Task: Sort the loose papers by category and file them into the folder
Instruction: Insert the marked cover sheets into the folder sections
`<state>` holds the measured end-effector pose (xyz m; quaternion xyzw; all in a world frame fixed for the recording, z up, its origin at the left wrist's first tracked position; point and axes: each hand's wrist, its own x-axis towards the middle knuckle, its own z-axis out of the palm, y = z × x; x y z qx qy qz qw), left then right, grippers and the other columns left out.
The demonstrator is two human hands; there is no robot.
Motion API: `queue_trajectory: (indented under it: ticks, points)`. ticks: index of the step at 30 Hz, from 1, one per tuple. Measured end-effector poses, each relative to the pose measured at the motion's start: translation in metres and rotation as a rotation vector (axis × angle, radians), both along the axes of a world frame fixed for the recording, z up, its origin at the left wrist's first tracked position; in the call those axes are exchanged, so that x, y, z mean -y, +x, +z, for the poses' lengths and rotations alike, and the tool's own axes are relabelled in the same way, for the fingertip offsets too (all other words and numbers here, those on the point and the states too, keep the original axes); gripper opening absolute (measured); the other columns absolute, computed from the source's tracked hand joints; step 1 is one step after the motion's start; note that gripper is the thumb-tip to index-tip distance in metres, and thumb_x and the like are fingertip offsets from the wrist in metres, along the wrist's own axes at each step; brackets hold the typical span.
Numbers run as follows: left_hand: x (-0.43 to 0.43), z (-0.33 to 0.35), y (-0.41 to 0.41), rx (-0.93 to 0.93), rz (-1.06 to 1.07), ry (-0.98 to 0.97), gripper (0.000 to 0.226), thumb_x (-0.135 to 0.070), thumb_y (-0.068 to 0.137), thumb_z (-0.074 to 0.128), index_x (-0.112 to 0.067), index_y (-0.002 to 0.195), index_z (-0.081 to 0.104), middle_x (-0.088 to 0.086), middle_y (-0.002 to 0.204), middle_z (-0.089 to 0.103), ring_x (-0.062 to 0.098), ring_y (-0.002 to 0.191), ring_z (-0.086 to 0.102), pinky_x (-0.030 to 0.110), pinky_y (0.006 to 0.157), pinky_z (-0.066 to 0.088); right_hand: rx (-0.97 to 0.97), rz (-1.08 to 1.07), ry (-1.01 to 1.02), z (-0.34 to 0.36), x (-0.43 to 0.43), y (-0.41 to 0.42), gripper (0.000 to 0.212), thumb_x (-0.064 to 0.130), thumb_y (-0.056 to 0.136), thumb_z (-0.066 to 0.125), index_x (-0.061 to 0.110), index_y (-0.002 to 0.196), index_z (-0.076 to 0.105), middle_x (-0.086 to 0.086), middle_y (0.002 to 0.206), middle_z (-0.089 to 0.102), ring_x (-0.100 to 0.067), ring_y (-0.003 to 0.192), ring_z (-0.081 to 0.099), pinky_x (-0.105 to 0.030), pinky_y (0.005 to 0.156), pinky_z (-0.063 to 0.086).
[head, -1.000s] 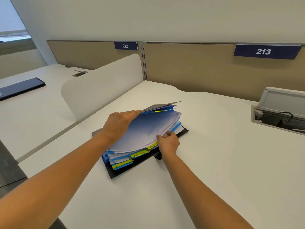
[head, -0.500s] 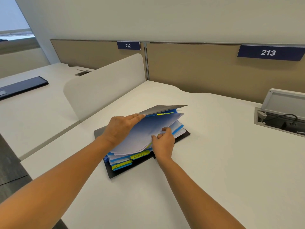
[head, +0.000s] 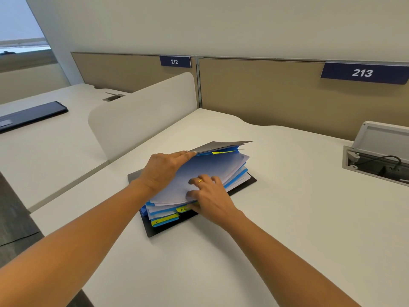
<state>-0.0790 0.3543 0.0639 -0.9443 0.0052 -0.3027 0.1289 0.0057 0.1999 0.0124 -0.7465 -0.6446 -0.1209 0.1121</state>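
Black folder lies on white worktop, mid-frame, stuffed w/ papers. Blue dividers and yellow tabs stick out at the edges. Left grip: fingers straight, lying on the top sheet, tips tucked under the lifted grey cover, propping it; nothing clenched. Right grip: fingers bent on top of the white sheaf at its near edge, thumb lower by a tab, pinching the papers. Ring on one finger. Sheaf bows up betw. both hands. Cable box, lid up, far right. White screen to the left. 212 sign and 213 sign on the back panel.
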Motion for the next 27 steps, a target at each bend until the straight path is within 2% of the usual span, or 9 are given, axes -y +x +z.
queue_trajectory:
  ticks: [1,3,6,10,13,15,21,25,27]
  points:
    - [0.000,0.000,0.000,-0.004,-0.001,-0.003,0.070,0.021,0.052,0.076,-0.004,0.115,0.063,0.013,0.099,0.072,0.031,0.058,0.069,0.038,0.040,0.055,-0.001,0.067,-0.051,0.000,-0.002,-0.001,0.029,0.038,0.085,0.063,0.018,0.105,0.070,-0.007,0.127,0.059,-0.027,0.117,0.050,-0.042,0.089,0.038]
    - [0.000,0.000,-0.001,-0.004,-0.007,-0.016,0.068,0.020,0.053,0.077,-0.003,0.116,0.063,0.014,0.099,0.072,0.032,0.060,0.070,0.040,0.041,0.055,0.027,0.119,-0.088,0.003,-0.008,-0.004,0.031,0.034,0.093,0.052,0.016,0.115,0.063,-0.006,0.127,0.059,-0.027,0.118,0.049,-0.038,0.091,0.034]
    - [0.000,0.000,-0.001,0.007,-0.010,-0.023,0.069,0.022,0.051,0.076,-0.002,0.114,0.064,0.015,0.098,0.072,0.032,0.064,0.070,0.041,0.042,0.055,0.045,0.154,-0.089,0.001,-0.020,-0.007,0.029,0.027,0.098,0.043,0.014,0.115,0.063,-0.004,0.113,0.067,-0.026,0.103,0.058,-0.035,0.085,0.038]
    - [-0.003,-0.001,-0.002,0.016,-0.008,-0.031,0.069,0.025,0.050,0.073,-0.003,0.113,0.065,0.013,0.097,0.072,0.031,0.064,0.071,0.040,0.041,0.055,-0.008,0.143,-0.083,-0.004,-0.028,-0.005,0.027,0.015,0.098,0.043,0.011,0.118,0.061,-0.010,0.100,0.070,-0.032,0.086,0.063,-0.036,0.075,0.047]
    - [-0.002,0.000,-0.002,0.019,-0.001,-0.025,0.072,0.027,0.047,0.072,-0.003,0.112,0.066,0.012,0.095,0.073,0.030,0.061,0.070,0.038,0.040,0.055,0.012,0.121,-0.054,-0.001,-0.026,-0.007,0.031,0.009,0.097,0.039,0.008,0.125,0.053,-0.011,0.093,0.067,-0.031,0.073,0.059,-0.034,0.062,0.038]
    - [0.000,0.001,-0.001,0.024,0.004,-0.031,0.072,0.027,0.046,0.072,-0.004,0.110,0.066,0.011,0.094,0.073,0.029,0.060,0.070,0.036,0.039,0.054,0.046,0.111,-0.069,0.001,-0.024,-0.013,0.035,0.004,0.097,0.035,0.004,0.130,0.045,-0.014,0.100,0.065,-0.033,0.075,0.058,-0.033,0.060,0.032]
    - [0.006,-0.005,-0.001,0.014,0.032,-0.062,0.070,0.023,0.046,0.077,-0.006,0.108,0.068,0.009,0.091,0.074,0.026,0.054,0.069,0.035,0.037,0.053,0.061,0.095,-0.131,0.004,-0.033,-0.029,0.034,0.006,0.098,0.031,0.002,0.130,0.041,-0.015,0.111,0.061,-0.034,0.089,0.061,-0.033,0.061,0.031]
    - [0.005,-0.004,-0.003,0.013,0.033,-0.051,0.070,0.022,0.042,0.079,-0.008,0.105,0.070,0.007,0.088,0.074,0.024,0.050,0.068,0.032,0.035,0.052,-0.045,0.107,-0.128,0.004,-0.029,-0.021,0.034,0.011,0.100,0.034,0.008,0.132,0.044,-0.017,0.098,0.064,-0.037,0.086,0.060,-0.034,0.063,0.034]
    - [0.006,0.000,-0.003,0.015,0.034,-0.033,0.070,0.022,0.040,0.079,-0.008,0.103,0.071,0.006,0.086,0.075,0.023,0.047,0.066,0.028,0.034,0.050,-0.116,0.113,-0.130,0.003,-0.026,-0.012,0.033,0.018,0.102,0.032,0.009,0.131,0.047,-0.019,0.093,0.065,-0.037,0.083,0.060,-0.038,0.067,0.042]
